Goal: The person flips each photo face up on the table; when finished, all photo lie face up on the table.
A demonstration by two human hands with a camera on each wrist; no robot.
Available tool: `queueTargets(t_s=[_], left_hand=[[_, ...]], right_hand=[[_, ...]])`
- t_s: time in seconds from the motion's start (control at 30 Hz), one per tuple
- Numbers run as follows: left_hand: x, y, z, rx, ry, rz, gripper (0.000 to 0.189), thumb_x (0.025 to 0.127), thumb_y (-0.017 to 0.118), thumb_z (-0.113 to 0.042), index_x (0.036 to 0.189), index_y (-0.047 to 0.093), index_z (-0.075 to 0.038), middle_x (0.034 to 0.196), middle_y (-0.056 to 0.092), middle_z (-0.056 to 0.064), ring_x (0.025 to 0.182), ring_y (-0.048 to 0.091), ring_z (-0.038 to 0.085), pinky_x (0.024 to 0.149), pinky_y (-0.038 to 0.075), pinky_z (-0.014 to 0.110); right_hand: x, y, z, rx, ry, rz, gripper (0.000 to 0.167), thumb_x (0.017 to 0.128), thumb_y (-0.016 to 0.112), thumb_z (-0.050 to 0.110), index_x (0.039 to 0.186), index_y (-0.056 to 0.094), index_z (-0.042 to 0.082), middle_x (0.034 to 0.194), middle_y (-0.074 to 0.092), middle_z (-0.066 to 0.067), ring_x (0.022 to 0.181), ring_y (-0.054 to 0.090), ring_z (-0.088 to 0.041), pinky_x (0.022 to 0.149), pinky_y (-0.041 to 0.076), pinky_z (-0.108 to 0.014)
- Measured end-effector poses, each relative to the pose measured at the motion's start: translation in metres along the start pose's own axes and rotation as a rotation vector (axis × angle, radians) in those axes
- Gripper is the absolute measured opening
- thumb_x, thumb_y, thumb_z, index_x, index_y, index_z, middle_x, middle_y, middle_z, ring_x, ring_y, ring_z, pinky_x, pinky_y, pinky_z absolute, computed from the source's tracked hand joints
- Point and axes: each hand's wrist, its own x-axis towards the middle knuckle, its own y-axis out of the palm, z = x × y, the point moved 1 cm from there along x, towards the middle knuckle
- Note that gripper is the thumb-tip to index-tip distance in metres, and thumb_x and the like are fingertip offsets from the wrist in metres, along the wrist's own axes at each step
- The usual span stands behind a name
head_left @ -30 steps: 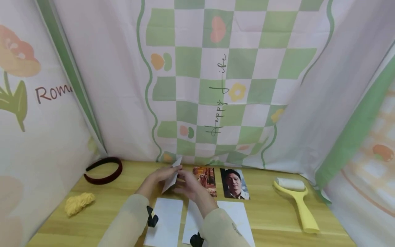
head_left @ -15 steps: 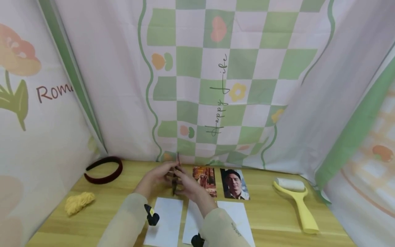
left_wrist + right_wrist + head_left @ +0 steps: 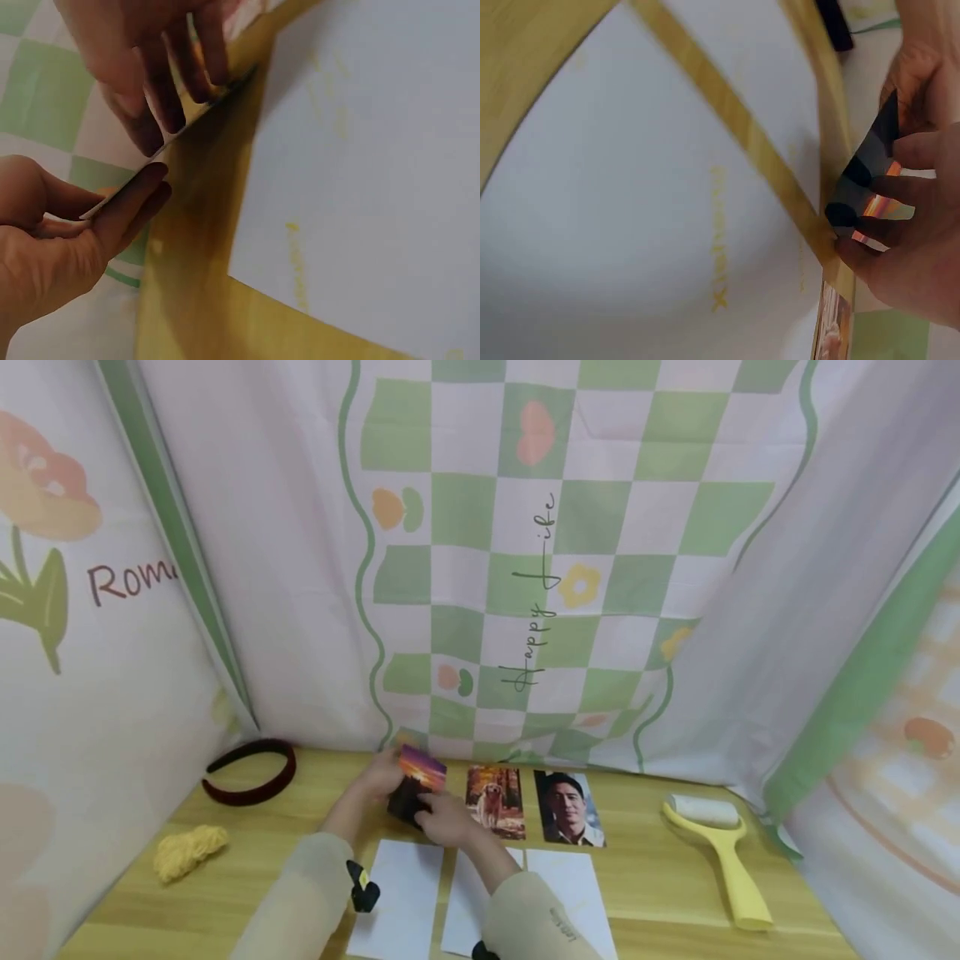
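Note:
A photo print of a purple and orange sunset over a dark foreground is tilted up at the far side of the table. My left hand pinches its left edge; in the left wrist view, the left thumb and fingers lie on opposite faces of the print. My right hand touches the print near its lower right, and in the right wrist view its fingers reach along the edge. Just right of them lie a photo of a dog and a portrait photo.
Three white sheets lie in a row in front, the left sheet nearest my left sleeve. A dark red headband and a yellow yarn bundle are at left. A yellow-handled lint roller lies at right; a checked curtain hangs behind.
The print has turned from showing its white back, through edge-on, to showing its sunset picture. The left hand has shifted to its left edge, and the right hand has come lower.

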Motion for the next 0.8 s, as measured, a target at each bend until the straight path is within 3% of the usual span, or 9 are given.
queueTargets(t_s=[0.03, 0.13, 0.23, 0.3, 0.4, 0.5, 0.63, 0.8], left_hand=[[-0.001, 0.001, 0.002, 0.016, 0.032, -0.022, 0.051, 0.083, 0.06, 0.009, 0.134, 0.05, 0.009, 0.132, 0.061, 0.034, 0.108, 0.068, 0.036, 0.095, 0.06, 0.04], [-0.005, 0.002, 0.004, 0.2, 0.1, -0.106, 0.056, 0.073, 0.054, 0.014, 0.129, 0.05, 0.008, 0.133, 0.059, 0.037, 0.122, 0.061, 0.049, 0.105, 0.054, 0.054], [-0.008, 0.002, 0.007, 0.459, 0.125, -0.181, 0.05, 0.07, 0.053, 0.011, 0.118, 0.063, 0.011, 0.12, 0.069, 0.033, 0.112, 0.065, 0.048, 0.101, 0.055, 0.054], [-0.008, 0.001, 0.008, 0.567, 0.158, -0.176, 0.04, 0.07, 0.055, 0.008, 0.108, 0.067, 0.013, 0.108, 0.072, 0.03, 0.102, 0.069, 0.045, 0.096, 0.057, 0.053], [-0.009, -0.002, 0.011, 0.622, 0.185, -0.136, 0.035, 0.069, 0.058, 0.006, 0.101, 0.071, 0.011, 0.098, 0.074, 0.025, 0.089, 0.067, 0.036, 0.086, 0.058, 0.047], [-0.009, -0.005, 0.012, 0.641, 0.194, -0.089, 0.035, 0.069, 0.065, 0.001, 0.102, 0.072, 0.008, 0.096, 0.074, 0.022, 0.088, 0.066, 0.033, 0.085, 0.058, 0.045], [-0.01, -0.007, 0.013, 0.7, 0.185, -0.042, 0.052, 0.066, 0.073, -0.004, 0.116, 0.071, 0.009, 0.112, 0.074, 0.028, 0.106, 0.067, 0.042, 0.1, 0.056, 0.05], [-0.012, -0.008, 0.013, 0.743, 0.112, -0.011, 0.069, 0.065, 0.075, -0.004, 0.132, 0.065, 0.007, 0.133, 0.065, 0.032, 0.128, 0.054, 0.051, 0.116, 0.041, 0.06]], right_hand=[[-0.001, 0.001, 0.0, -0.093, -0.019, 0.004, 0.051, 0.1, 0.05, 0.02, 0.145, 0.056, -0.003, 0.151, 0.055, -0.027, 0.145, 0.047, -0.047, 0.123, 0.036, -0.06], [-0.003, 0.003, 0.0, -0.261, -0.036, 0.045, 0.053, 0.1, 0.049, 0.022, 0.148, 0.055, 0.001, 0.155, 0.053, -0.024, 0.147, 0.045, -0.046, 0.125, 0.035, -0.059], [-0.005, 0.003, 0.001, -0.339, -0.009, 0.077, 0.052, 0.101, 0.05, 0.025, 0.149, 0.055, 0.006, 0.161, 0.047, -0.02, 0.15, 0.041, -0.043, 0.125, 0.036, -0.056], [-0.006, 0.003, 0.001, -0.382, 0.005, 0.087, 0.051, 0.101, 0.051, 0.027, 0.149, 0.057, 0.01, 0.162, 0.045, -0.018, 0.15, 0.041, -0.042, 0.124, 0.038, -0.055], [-0.006, 0.005, -0.001, -0.414, 0.018, 0.107, 0.052, 0.101, 0.051, 0.029, 0.151, 0.056, 0.014, 0.165, 0.042, -0.015, 0.152, 0.038, -0.04, 0.124, 0.038, -0.054], [-0.003, 0.007, -0.005, -0.417, 0.022, 0.116, 0.053, 0.102, 0.05, 0.03, 0.153, 0.053, 0.016, 0.167, 0.039, -0.015, 0.153, 0.036, -0.04, 0.125, 0.036, -0.055], [0.003, 0.012, -0.014, -0.419, 0.023, 0.112, 0.055, 0.101, 0.048, 0.03, 0.154, 0.052, 0.016, 0.168, 0.037, -0.015, 0.154, 0.034, -0.041, 0.126, 0.034, -0.057], [0.006, 0.015, -0.019, -0.428, 0.028, 0.11, 0.055, 0.102, 0.048, 0.031, 0.155, 0.051, 0.018, 0.169, 0.036, -0.014, 0.155, 0.034, -0.041, 0.126, 0.033, -0.059]])
